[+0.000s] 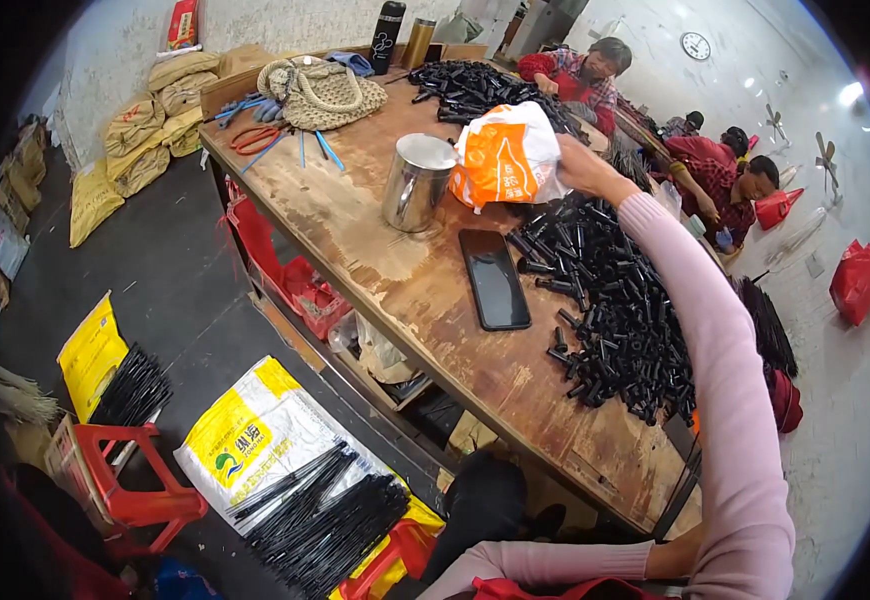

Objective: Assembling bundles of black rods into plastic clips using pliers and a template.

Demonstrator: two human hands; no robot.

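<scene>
My right hand [591, 172] reaches far across the table and grips a white and orange plastic bag [503, 160]; the bag partly hides its fingers. Just left of the bag stands a shiny metal mug [419, 185]. A dark smartphone [495, 280] lies nearer me, beside a large heap of short black plastic tube-like pieces [615, 310]. My left forearm crosses low in front of me, and only the wrist of my left hand [673, 554] shows. The right arm covers its fingers. Thin dark rods [679, 485] stick up near that wrist.
On the wooden table [355, 240] are a woven bag [320, 95], red-handled pliers [255, 139], a black bottle [386, 38] and another black heap [485, 88]. Bundled black rods [330, 520] and a red stool [135, 480] are at left. Co-workers [590, 75] sit beyond.
</scene>
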